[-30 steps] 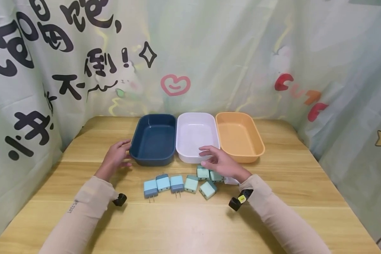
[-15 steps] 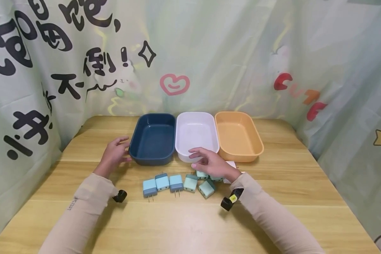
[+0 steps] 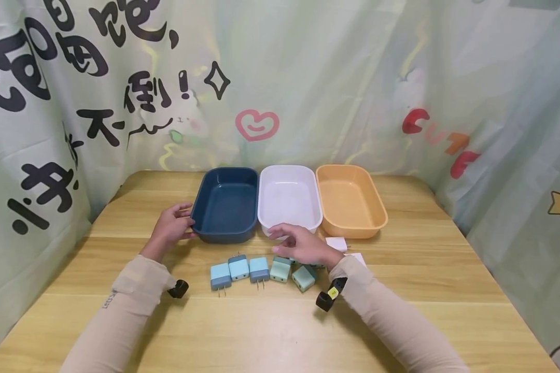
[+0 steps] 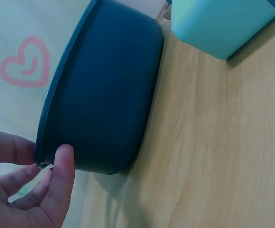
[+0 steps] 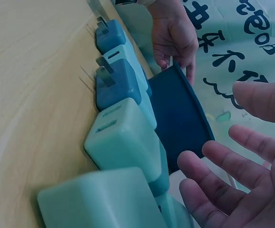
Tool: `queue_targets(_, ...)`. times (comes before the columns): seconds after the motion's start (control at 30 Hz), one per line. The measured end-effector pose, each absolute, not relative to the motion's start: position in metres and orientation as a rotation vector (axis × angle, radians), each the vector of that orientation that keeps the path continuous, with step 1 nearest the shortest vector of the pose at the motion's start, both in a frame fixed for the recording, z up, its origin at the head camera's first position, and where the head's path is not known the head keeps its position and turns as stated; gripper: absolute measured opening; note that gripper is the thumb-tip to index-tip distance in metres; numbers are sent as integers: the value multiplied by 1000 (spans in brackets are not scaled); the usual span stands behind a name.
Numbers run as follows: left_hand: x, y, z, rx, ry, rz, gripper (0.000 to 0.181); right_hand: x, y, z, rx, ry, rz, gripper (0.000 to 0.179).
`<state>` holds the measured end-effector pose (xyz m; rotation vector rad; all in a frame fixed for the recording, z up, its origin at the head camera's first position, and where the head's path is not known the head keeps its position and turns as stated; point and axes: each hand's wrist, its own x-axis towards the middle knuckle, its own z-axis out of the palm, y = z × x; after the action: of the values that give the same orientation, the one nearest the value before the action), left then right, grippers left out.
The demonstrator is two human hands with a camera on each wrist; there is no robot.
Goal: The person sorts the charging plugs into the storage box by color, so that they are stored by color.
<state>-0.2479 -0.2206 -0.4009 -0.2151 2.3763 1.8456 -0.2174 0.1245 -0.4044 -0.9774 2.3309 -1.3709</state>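
At the near-left corner of a navy plastic bin (image 3: 224,235), my left hand (image 3: 170,228) pinches the rim. In the left wrist view its thumb (image 4: 63,161) lies against the bin's outer wall, and an upper finger reaches the rim. My right hand (image 3: 303,246) hovers with spread, relaxed fingers over mint-green charger plugs (image 3: 303,278), partly hiding some of them. Nothing is between its fingers in the right wrist view. To its left, blue charger plugs (image 3: 239,268) stand in a row, with metal prongs showing.
A white bin (image 3: 289,191) and an orange bin (image 3: 354,202) stand right of the navy one. White charger plugs (image 3: 337,244) lie beside the right wrist. Small wrist cameras (image 3: 325,301) hang below the sleeves. A printed curtain (image 3: 336,88) borders the wooden table (image 3: 280,331).
My right hand has moved left and slightly nearer across the mint plugs, uncovering white plugs behind its wrist. My left hand has come slightly closer to the navy bin.
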Motion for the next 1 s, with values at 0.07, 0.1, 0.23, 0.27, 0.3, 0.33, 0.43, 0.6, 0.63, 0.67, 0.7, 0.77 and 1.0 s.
queue_targets(0.07, -248, -220, -401, -220, 2371, 1853, 58, -218, 122, -406, -982, 2322, -1372, 44)
queue_targets(0.1, -248, -220, -402, -219, 2370, 1856, 57, -217, 121, -407, -985, 2318, -1374, 44)
queue_targets(0.23, -244, -221, -403, -230, 2371, 1839, 57, -215, 115, -409, -1020, 2300, -1340, 45)
queue_targets(0.27, -244, -222, -404, -235, 2370, 1833, 57, -214, 114, -410, -1032, 2296, -1327, 45)
queue_targets(0.3, -243, -222, -404, -239, 2368, 1830, 57, -214, 113, -411, -1041, 2290, -1315, 45)
queue_targets(0.33, -242, -222, -404, -242, 2365, 1830, 57, -214, 112, -411, -1048, 2289, -1298, 46)
queue_targets(0.43, -243, -222, -403, -232, 2362, 1843, 55, -214, 110, -411, -1055, 2294, -1264, 47)
queue_targets(0.6, -246, -220, -402, -220, 2362, 1855, 56, -217, 107, -411, -1076, 2294, -1196, 53)
queue_targets(0.63, -246, -220, -402, -220, 2360, 1859, 57, -218, 106, -411, -1085, 2297, -1179, 54)
queue_targets(0.67, -247, -220, -402, -220, 2359, 1862, 57, -218, 105, -412, -1097, 2299, -1166, 54)
queue_targets(0.7, -247, -220, -402, -219, 2358, 1865, 58, -218, 104, -413, -1110, 2304, -1148, 55)
queue_targets(0.77, -247, -220, -403, -219, 2358, 1874, 59, -219, 103, -415, -1148, 2315, -1104, 55)
queue_targets(1.0, -247, -219, -403, -222, 2343, 1889, 56, -217, 96, -418, -1219, 2360, -958, 57)
